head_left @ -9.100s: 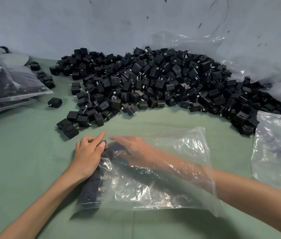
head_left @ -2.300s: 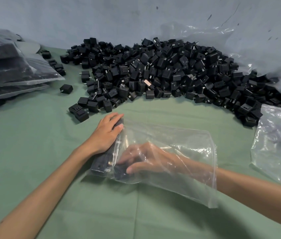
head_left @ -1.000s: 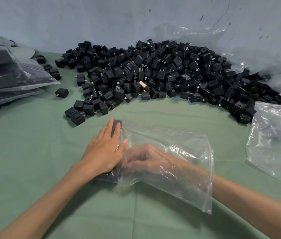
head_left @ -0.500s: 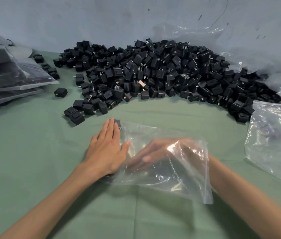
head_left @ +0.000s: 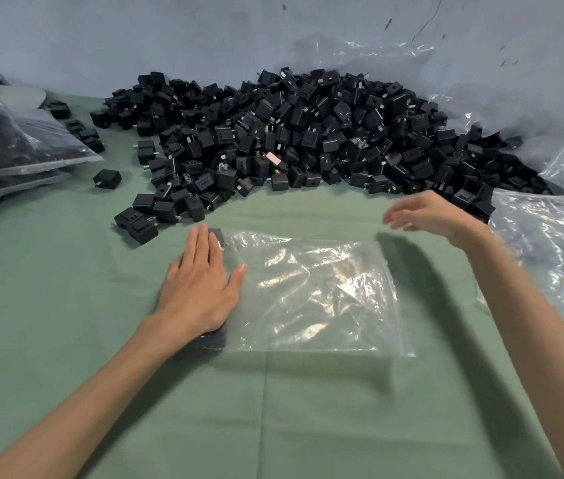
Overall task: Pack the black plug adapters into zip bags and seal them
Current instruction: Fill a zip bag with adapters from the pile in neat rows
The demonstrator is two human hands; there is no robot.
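Left hand (head_left: 201, 288) lies flat, palm down, fingers straight & close together, thumb out to the side. It presses on the left end of the clear plastic zip bag (head_left: 308, 292). Under the palm, inside the bag, sit black cube-shaped plastic plug adapters (head_left: 217, 235) in a row along the bag's left edge. Only the far & near ends of the row show past the hand, so no count possible.

Rest of the bag lies flat & wrinkled on the green cloth table top (head_left: 273, 409), w/ a strip along its right edge; sealed or not, can't tell.

Right hand (head_left: 425, 216) is up off the table, beyond the bag's far right corner. Its fingers are loosely curled, nothing in them, outline blurred. It hangs just in front of the big heap of loose black adapters (head_left: 291, 133), which is banked against the blue-grey wall (head_left: 135, 36) across most of the table's width.

A few adapters spill fwd from the heap's left side, near the left fingertips but not touching. One lone black adapter (head_left: 108, 178) lies apart, btw the heap & a stack of filled clear bags (head_left: 14, 150) at the far left. Crumpled clear plastic sheeting (head_left: 550, 254) sits at the right edge, beside the right forearm.
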